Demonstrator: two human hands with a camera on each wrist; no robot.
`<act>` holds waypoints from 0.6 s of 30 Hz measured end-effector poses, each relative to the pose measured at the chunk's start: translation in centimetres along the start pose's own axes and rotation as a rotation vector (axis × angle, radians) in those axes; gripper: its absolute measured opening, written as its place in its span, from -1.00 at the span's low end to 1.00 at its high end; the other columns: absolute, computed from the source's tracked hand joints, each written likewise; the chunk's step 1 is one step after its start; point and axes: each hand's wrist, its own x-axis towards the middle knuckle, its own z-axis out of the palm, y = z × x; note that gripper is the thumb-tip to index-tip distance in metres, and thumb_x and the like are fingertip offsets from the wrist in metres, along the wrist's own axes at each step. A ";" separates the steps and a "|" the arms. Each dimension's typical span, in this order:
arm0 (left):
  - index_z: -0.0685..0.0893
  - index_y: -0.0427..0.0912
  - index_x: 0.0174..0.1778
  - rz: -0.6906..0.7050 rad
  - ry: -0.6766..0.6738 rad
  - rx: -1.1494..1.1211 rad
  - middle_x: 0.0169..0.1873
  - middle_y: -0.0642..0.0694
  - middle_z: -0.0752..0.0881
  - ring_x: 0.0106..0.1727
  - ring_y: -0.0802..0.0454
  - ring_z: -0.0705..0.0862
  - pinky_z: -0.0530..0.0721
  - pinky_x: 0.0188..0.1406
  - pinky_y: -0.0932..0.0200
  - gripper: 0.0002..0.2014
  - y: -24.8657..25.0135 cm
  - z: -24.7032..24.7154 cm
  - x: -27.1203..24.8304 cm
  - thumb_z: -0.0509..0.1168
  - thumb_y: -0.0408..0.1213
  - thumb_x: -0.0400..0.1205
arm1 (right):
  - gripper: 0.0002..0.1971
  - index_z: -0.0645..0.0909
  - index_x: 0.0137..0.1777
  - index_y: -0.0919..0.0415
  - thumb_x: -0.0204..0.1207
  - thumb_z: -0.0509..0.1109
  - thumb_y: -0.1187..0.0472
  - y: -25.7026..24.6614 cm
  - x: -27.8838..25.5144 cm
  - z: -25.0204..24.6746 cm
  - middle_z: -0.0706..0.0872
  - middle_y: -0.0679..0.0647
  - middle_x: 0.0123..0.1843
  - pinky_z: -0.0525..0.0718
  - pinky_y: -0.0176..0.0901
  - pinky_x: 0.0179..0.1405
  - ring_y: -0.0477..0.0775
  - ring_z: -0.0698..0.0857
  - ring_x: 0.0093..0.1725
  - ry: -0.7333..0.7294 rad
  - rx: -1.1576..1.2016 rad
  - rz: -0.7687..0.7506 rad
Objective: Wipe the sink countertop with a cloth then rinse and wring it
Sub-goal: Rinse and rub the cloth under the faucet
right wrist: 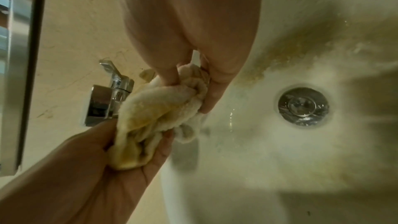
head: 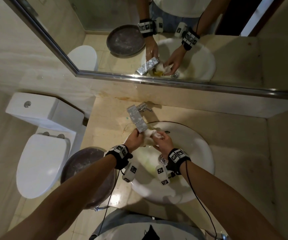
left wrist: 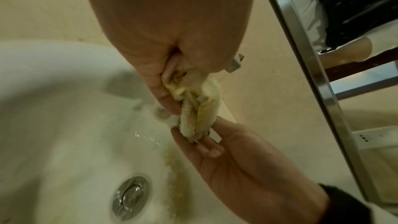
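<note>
A wet, yellow-stained white cloth [head: 150, 134] is twisted into a rope over the white sink [head: 201, 149], just under the faucet spout [head: 137, 119]. My left hand [head: 137, 136] grips one end and my right hand [head: 163, 138] grips the other. In the left wrist view my left hand [left wrist: 172, 83] clutches the cloth [left wrist: 202, 101], and my right hand [left wrist: 206, 136] pinches its lower tip. From the right wrist, my right hand [right wrist: 193, 83] curls round the cloth [right wrist: 155, 108] while my left hand [right wrist: 120, 156] holds the bunched end. Drops fall toward the drain [right wrist: 302, 106].
Yellowish streaks run down the basin near the drain [left wrist: 130, 198]. The beige countertop [head: 240, 135] surrounds the sink, with a mirror [head: 122, 32] behind it. A toilet [head: 41, 163] and a dark round bowl [head: 81, 168] stand to the left.
</note>
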 end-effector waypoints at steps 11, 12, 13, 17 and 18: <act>0.37 -0.16 0.31 -0.080 0.027 0.059 0.12 -0.09 0.63 0.07 0.04 0.67 0.77 -0.09 0.07 -0.28 -1.8 0.3 0.3 0.59 -0.12 0.33 | -0.80 0.72 0.04 0.14 0.55 0.46 0.45 -1.6 -1.3 -0.3 0.79 0.16 0.05 0.81 0.07 0.01 0.15 0.78 0.01 -0.066 -0.010 -0.005; 0.35 -0.18 0.32 -0.090 0.044 0.077 0.09 -0.06 0.60 0.03 0.06 0.64 0.71 -0.18 0.13 -0.33 -1.6 0.0 0.1 0.55 -0.23 0.38 | -0.78 0.71 0.07 0.18 0.55 0.44 0.48 -1.7 -1.7 -0.3 0.80 0.15 0.01 0.82 0.04 -0.01 0.13 0.80 -0.02 -0.115 -0.002 0.003; 0.34 -0.21 0.34 -0.079 0.060 0.081 0.07 -0.05 0.59 0.00 0.07 0.62 0.66 -0.26 0.22 -0.37 -1.5 -0.2 -0.2 0.52 -0.35 0.43 | -0.76 0.71 0.09 0.20 0.53 0.44 0.51 -1.7 -2.0 -0.4 0.81 0.13 -0.02 0.82 0.01 -0.05 0.11 0.81 -0.05 -0.154 -0.001 0.004; 0.54 -0.18 0.16 -0.001 0.064 -0.017 -0.11 0.11 0.73 -0.16 0.24 0.69 0.64 -0.33 0.41 -0.63 -1.2 -0.1 -1.3 0.47 -0.52 0.52 | -0.79 0.72 0.11 0.24 0.53 0.42 0.47 -1.4 -1.8 0.3 0.80 0.23 0.05 0.79 -0.05 -0.24 0.16 0.79 -0.03 -0.075 -0.098 -0.044; 0.57 -0.13 0.06 0.009 0.044 -0.039 -0.18 0.15 0.75 -0.17 0.21 0.71 0.67 -0.29 0.37 -0.67 -1.0 -0.1 -1.6 0.49 -0.52 0.50 | -0.81 0.72 0.09 0.23 0.55 0.41 0.44 -1.4 -1.5 0.6 0.79 0.24 0.06 0.79 -0.05 -0.27 0.19 0.78 -0.01 -0.022 -0.139 -0.053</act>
